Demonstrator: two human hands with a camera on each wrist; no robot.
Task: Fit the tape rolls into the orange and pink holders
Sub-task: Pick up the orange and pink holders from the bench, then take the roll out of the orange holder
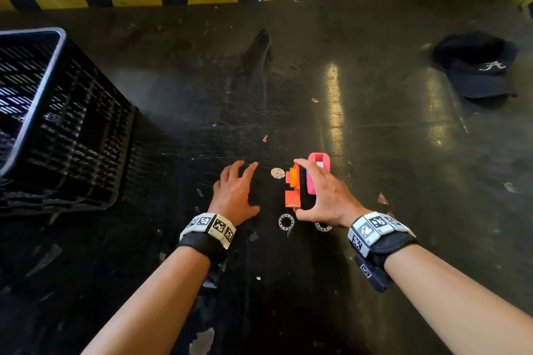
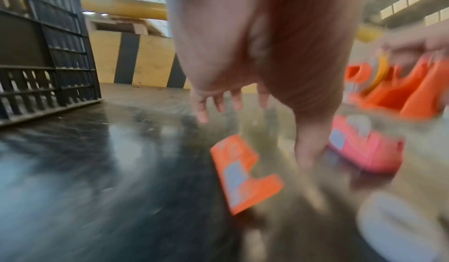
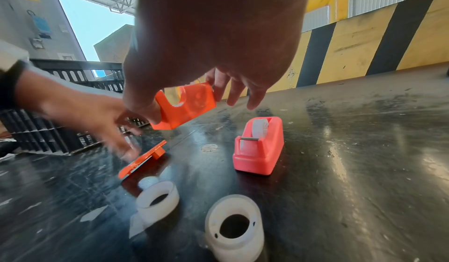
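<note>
Gripping orange holder (image 3: 187,104), R hand (image 3: 206,41).

Two tape holders: one orange holder (image 3: 185,105), one pink holder (image 3: 258,147). One flat orange panel (image 3: 143,159) lies apart. Two loose white tape rolls (image 3: 157,201) (image 3: 234,227). One small round disc (image 1: 277,173). One black crate (image 1: 66,124). One dark cap (image 1: 477,65). Two hands (image 1: 235,190) (image 1: 324,196).
</note>
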